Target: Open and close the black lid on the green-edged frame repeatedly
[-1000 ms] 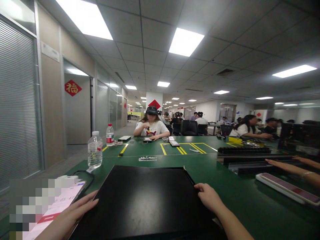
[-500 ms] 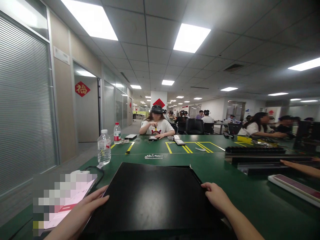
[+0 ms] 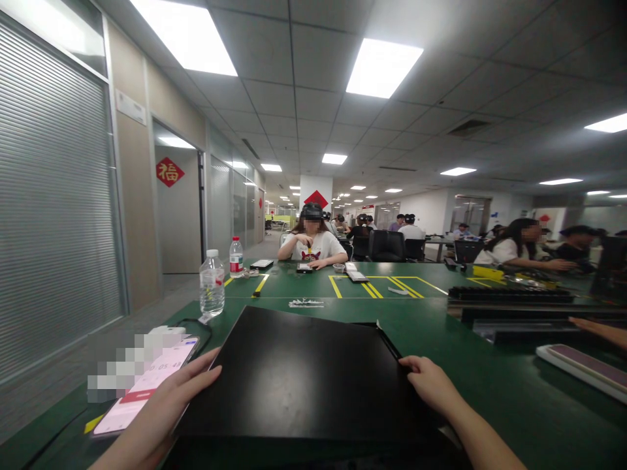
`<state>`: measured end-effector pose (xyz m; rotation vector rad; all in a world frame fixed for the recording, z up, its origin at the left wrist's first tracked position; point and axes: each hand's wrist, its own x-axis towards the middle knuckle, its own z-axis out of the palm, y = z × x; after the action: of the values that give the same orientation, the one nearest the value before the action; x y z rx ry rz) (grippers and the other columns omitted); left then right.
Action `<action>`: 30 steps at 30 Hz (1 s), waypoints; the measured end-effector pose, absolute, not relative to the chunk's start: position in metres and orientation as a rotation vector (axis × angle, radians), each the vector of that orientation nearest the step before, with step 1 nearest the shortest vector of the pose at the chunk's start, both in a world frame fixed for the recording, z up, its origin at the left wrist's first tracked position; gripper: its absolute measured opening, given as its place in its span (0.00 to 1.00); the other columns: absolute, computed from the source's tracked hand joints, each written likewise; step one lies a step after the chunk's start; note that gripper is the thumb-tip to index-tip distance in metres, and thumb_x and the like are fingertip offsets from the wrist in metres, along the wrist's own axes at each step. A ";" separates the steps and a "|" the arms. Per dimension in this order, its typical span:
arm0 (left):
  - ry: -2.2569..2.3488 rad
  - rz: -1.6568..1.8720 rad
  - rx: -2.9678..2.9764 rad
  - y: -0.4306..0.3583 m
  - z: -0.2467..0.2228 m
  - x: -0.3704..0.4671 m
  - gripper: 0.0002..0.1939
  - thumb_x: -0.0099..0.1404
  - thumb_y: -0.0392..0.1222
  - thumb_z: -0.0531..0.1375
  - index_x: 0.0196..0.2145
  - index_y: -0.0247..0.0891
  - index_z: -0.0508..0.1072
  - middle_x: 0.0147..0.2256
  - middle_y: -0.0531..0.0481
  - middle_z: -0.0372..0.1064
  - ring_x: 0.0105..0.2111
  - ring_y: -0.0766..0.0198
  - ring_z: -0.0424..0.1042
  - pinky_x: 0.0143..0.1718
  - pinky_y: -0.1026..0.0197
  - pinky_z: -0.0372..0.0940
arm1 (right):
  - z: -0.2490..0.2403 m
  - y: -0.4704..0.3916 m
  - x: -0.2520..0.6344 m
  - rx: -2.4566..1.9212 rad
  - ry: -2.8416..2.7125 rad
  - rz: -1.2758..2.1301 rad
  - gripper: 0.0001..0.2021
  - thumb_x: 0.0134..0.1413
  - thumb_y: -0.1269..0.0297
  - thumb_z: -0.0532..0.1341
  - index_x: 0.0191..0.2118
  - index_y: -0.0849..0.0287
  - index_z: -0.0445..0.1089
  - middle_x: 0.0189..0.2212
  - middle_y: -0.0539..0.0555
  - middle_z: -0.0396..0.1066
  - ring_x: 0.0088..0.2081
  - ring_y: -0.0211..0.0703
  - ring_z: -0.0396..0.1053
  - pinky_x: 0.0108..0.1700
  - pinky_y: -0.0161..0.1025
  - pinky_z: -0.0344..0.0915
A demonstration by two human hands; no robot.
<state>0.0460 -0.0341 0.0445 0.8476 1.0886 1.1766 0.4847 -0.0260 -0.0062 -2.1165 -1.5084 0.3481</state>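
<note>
A large flat black panel [image 3: 304, 378] lies in front of me, over what looks like a shallow black case [image 3: 385, 339] whose rim shows at the far right. The panel sits slightly askew, its far left corner higher than the far right one. My left hand [image 3: 189, 385] is closed on the panel's left edge, thumb on top and the other fingers along the side. At the right edge my right hand [image 3: 428, 382] is closed with its fingertips at the rim; whether it grips the panel, the case or both is unclear.
A phone [image 3: 149, 385] with a lit screen lies left, near a water bottle [image 3: 212, 287] and a red-capped bottle [image 3: 236, 258]. Black rails [image 3: 509, 307] and a white-edged device [image 3: 582, 369] lie right on the green table [image 3: 490, 398]. Across sits a co-worker [image 3: 313, 245] holding a tool.
The panel's far left corner has risen and shifted, leaving more of the case's rim visible at the far right. Both hands keep their places on the edges. My view has turned slightly left.
</note>
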 end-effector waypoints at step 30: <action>1.172 1.375 1.058 -0.031 0.047 0.031 0.20 0.55 0.44 0.58 0.47 0.44 0.71 0.47 0.52 0.72 0.47 0.53 0.70 0.47 0.56 0.67 | 0.023 -0.029 0.473 -1.172 -0.854 1.061 0.18 0.34 0.63 0.64 0.38 0.61 0.72 0.32 0.54 0.76 0.39 0.50 0.72 0.46 0.43 0.64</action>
<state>0.0310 -0.0314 0.0475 1.0585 1.1721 1.3752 0.4727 -0.0292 0.0232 -1.1717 -0.8544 1.0613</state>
